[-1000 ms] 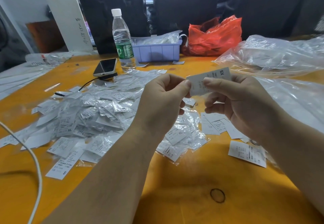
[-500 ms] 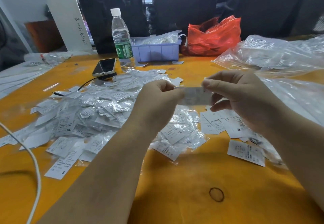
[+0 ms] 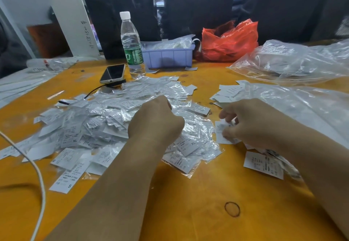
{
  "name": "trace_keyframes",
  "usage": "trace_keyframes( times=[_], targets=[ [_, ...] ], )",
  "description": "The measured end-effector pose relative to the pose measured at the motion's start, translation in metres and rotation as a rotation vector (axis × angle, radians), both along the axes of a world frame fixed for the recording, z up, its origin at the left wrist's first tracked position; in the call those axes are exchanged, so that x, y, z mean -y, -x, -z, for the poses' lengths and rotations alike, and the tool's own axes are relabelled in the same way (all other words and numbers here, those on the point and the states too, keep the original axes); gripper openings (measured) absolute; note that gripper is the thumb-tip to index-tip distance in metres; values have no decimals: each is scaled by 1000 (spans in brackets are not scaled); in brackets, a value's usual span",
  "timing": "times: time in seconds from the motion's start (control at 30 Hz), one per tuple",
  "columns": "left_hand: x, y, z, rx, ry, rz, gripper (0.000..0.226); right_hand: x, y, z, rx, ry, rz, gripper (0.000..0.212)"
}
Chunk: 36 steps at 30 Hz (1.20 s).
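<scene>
— Both hands have come down since a second ago. They held one label up between them then. Now my left hand [image 3: 156, 121] sits knuckles-up in the pile of bagged labels [image 3: 98, 120], and my right hand [image 3: 253, 125] has carried the label [image 3: 221, 127] low, to the small stack of bare labels [image 3: 224, 141] on the right.

— Has the right one still got it?

— Yes. Thumb and fingertips pinch its edge, and the other fingers are loosely curled. Whether it touches the stack or hangs just above it, I cannot tell. The left hand's fingers curl down into the plastic and are hidden, so I cannot tell whether it has a packet.

— What worries you from here?

— Three things. If I let go while the label is tilted, it could slide off the stack onto the table [image 3: 188, 203]. It could also slip under the clear bag [image 3: 302, 108] close by and get mixed with other sizes. The left hand is grabbing blind, so it may lift two slippery packets at once. Its forearm also lies along the near edge of the pile, and a careless sweep would scatter packets toward me. The phone [image 3: 113, 72] and water bottle [image 3: 132, 46] stand well behind, out of the way.
</scene>
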State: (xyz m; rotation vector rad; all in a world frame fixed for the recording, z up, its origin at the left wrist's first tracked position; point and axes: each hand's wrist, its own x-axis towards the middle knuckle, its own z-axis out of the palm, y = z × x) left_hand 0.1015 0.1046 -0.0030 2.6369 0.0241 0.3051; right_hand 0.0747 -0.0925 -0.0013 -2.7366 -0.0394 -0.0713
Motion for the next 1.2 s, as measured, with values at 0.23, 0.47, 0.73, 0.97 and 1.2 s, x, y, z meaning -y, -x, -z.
trace_keyframes(
  times=[0.23, 0.47, 0.73, 0.97, 1.2],
  targets=[
    [14, 11, 5, 24, 66, 168, 23, -3, -3, 8, 239, -28, -53, 26],
    [24, 16, 6, -107, 353, 485, 32, -8, -2, 3, 356, -611, -223, 23],
    [25, 14, 9, 14, 398, 444, 30, -15, 4, -2, 197, -861, -213, 16],
    [23, 12, 10, 67, 464, 425, 6, -22, 12, -4, 260, -810, -207, 24],
    [23, 13, 9, 166, 458, 425, 5, -16, 10, -5, 319, -588, -143, 11]
  ],
)
